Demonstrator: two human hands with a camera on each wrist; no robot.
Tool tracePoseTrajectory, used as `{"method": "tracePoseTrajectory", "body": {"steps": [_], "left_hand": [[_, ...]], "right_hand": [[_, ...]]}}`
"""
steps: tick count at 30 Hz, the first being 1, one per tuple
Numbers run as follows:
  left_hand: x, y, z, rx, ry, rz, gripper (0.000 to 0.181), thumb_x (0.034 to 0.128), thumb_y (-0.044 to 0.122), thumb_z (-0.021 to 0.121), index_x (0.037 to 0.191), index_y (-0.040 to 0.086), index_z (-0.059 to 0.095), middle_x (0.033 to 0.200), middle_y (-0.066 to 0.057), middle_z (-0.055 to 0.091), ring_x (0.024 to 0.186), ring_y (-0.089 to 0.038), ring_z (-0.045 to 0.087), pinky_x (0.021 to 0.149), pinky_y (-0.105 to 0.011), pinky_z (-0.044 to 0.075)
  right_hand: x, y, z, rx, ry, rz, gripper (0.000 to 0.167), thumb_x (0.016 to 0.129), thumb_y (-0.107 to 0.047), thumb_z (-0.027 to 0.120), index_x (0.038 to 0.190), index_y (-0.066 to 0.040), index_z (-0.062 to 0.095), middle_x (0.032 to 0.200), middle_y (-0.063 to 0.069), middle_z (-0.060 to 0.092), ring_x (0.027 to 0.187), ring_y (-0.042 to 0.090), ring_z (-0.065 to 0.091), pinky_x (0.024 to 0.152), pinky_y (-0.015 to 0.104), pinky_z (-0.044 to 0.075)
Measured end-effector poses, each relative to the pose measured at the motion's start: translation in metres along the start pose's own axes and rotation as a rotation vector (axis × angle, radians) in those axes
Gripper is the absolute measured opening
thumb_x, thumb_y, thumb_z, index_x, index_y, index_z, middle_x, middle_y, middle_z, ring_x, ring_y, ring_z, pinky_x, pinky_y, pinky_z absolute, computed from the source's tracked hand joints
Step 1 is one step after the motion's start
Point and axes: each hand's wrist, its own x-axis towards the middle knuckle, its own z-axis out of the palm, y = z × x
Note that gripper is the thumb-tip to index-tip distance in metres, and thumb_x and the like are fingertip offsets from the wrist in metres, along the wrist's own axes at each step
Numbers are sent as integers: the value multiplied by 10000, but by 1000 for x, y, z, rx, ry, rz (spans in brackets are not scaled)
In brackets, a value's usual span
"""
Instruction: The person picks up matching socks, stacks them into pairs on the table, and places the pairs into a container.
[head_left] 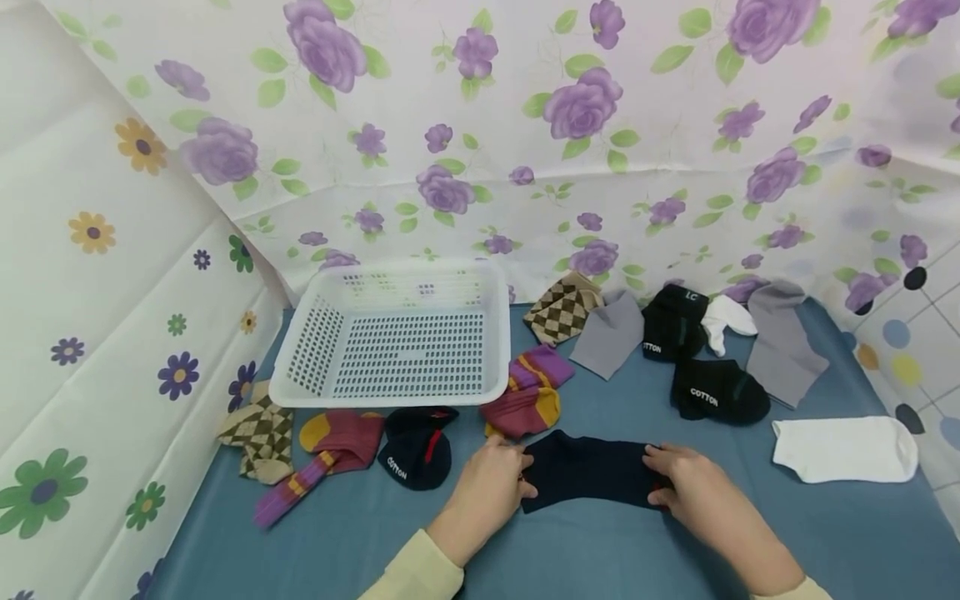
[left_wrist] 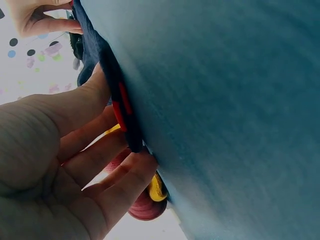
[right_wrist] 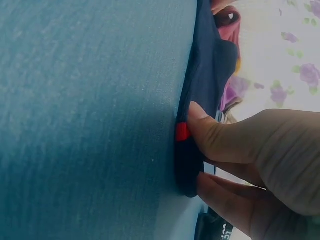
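- Left hand [head_left: 487, 479] pinches one end of the navy sock [head_left: 588, 471] between thumb and fingers; the right hand [head_left: 693, 479] pinches the other end.
- Between the hands, the sock lies lengthwise on the table [head_left: 570, 558], a bulge on its far edge nearer the left hand. Light, even tension should suit it; a harder pull could stretch the knit.
- Beside the right thumb shows a red patch [right_wrist: 182, 132], a handy guide for squaring that end. Whether the sock is doubled, I cannot tell.
- Just beyond the left hand lies a striped pair [head_left: 525, 400]; those knuckles are best kept low and clear of it.
- Farther off, ahead and left of the left hand, stands the basket [head_left: 390, 396]; right of the right hand, well apart, lies a white sock [head_left: 843, 450].
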Motion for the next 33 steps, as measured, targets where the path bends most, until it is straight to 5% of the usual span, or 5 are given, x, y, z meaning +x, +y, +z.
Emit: {"method": "tracePoseTrajectory", "body": {"steps": [12,19,22,27,33], "left_hand": [[-6,-1,-3,-31,76,31,349,807,347,727,1079,129,708,1150,-35,663,1048,-191,593,831,-351,531],[-25,-25,-24,21,523,-86,175,832,299,698,954,173,706,933,28,683,854,-152,620,712,-341,520],[-31,-41,-35,61,631,-196,228,819,245,715,997,105,688,989,-45,653,931,-218,605,760,-373,526],[-36,-61,-38,82,517,-384,504,786,266,753,1188,17,580,1217,-186,514,1101,-337,514,836,-473,499],[-42,-71,-28,55,343,-514,671,765,357,765,1314,83,493,1390,-226,392,1179,-385,471,785,-529,498]], "right_hand": [[-1,-4,-2,34,22,45,426,709,-129,798,1116,-77,682,1237,134,619,1173,366,550,932,543,444],[-2,-13,-14,35,173,12,346,783,-249,753,1109,-155,689,1188,48,650,1152,285,581,928,511,463],[0,-17,-19,11,259,-34,362,793,-288,744,1125,-160,681,1217,47,632,1169,268,565,934,504,463],[3,-21,-22,-5,310,-78,477,788,-344,742,1215,-166,628,1360,86,525,1272,318,462,994,530,406],[4,-22,-20,10,278,-94,577,795,-408,719,1304,-195,554,1444,88,427,1335,344,374,1020,564,359]]}}
